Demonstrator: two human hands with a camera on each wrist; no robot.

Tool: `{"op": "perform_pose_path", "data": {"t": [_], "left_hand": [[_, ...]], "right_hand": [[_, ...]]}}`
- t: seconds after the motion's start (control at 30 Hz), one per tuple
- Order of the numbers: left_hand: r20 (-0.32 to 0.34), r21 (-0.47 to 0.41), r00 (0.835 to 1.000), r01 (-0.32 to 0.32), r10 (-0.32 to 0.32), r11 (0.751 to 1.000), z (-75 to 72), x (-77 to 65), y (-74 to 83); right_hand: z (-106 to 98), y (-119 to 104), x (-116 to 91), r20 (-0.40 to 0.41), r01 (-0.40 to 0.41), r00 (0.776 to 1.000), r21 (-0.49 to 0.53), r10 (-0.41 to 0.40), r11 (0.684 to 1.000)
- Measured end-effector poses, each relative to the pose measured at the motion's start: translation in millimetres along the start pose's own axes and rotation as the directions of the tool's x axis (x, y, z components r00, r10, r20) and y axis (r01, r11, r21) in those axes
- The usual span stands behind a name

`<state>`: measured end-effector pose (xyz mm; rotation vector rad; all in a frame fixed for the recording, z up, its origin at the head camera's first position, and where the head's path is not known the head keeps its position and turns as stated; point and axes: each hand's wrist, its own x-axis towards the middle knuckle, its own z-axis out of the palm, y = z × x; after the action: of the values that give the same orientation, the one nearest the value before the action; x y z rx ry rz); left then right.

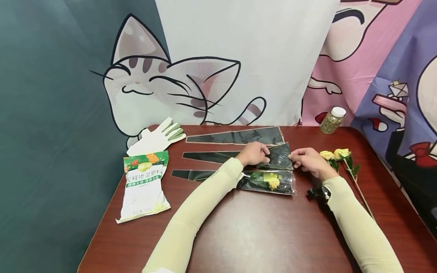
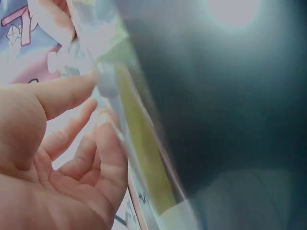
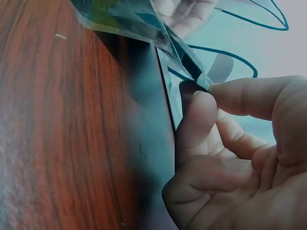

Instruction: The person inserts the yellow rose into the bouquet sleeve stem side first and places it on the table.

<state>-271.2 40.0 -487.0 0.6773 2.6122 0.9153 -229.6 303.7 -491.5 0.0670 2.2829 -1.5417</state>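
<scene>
In the middle of the table lies a tapered black flower sleeve [image 1: 281, 153] with a clear film front. My left hand [image 1: 253, 153] pinches the sleeve's edge between thumb and fingers, as the left wrist view shows. On the other side, the thumb and index finger of my right hand [image 1: 310, 161] pinch a corner at its wide end. Just nearer me, a second sleeve [image 1: 288, 185] holds a yellow rose [image 1: 274, 183], partly under my left forearm. Farther back is a third, flat sleeve [image 1: 235, 136]. Several loose yellow roses [image 1: 342, 153] lie right of my right hand.
A white and green glove [image 1: 155, 137] rests at the back left, above a fertilizer bag [image 1: 145, 189]. At the back right stands a white-capped jar [image 1: 332, 121]. Printed curtains hang behind the wooden table [image 1: 259, 231].
</scene>
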Motion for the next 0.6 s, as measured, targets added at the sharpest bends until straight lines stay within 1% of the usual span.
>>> {"op": "perform_pose_path", "data": {"t": [0.07,0.13,0.23,0.3,0.37,0.43,0.53,0.6], "left_hand": [[0.004,-0.042,1.0,-0.017,0.017,0.999,4.2,4.3,3.5],[0.004,-0.096,1.0,-0.019,0.02,0.995,7.9,7.0,6.2],[0.017,-0.212,1.0,-0.002,0.006,0.977,13.2,8.8,9.7],[0.033,-0.295,0.999,0.01,0.0,0.955,17.1,9.7,12.2],[0.048,-0.387,0.999,0.016,0.003,0.922,21.1,10.8,14.9],[0.057,-0.454,0.998,0.016,0.011,0.891,25.4,12.6,17.2],[0.079,-0.518,0.997,0.021,0.024,0.855,30.2,15.1,19.6],[0.094,-0.531,0.995,0.034,0.019,0.847,31.9,15.8,20.1]], "right_hand": [[-0.6,0.8,0.4,-0.01,-0.002,1.0,-0.01,0.002,1.0],[0.1,0.4,2.7,-0.02,-0.001,1.0,-0.025,0.0,1.0],[2.4,-1.9,6.7,-0.027,0.002,1.0,-0.046,-0.003,0.999],[3.5,-2.4,8.0,-0.031,0.0,1.0,-0.055,-0.002,0.998],[4.4,-2.2,8.1,-0.027,0.0,1.0,-0.061,-0.001,0.998],[5.3,-1.5,7.6,-0.02,-0.001,1.0,-0.063,0.0,0.998],[6.9,-0.5,6.9,-0.005,0.002,1.0,-0.063,-0.002,0.998],[8.8,-0.7,6.8,0.002,0.002,1.0,-0.068,-0.002,0.998]]}}
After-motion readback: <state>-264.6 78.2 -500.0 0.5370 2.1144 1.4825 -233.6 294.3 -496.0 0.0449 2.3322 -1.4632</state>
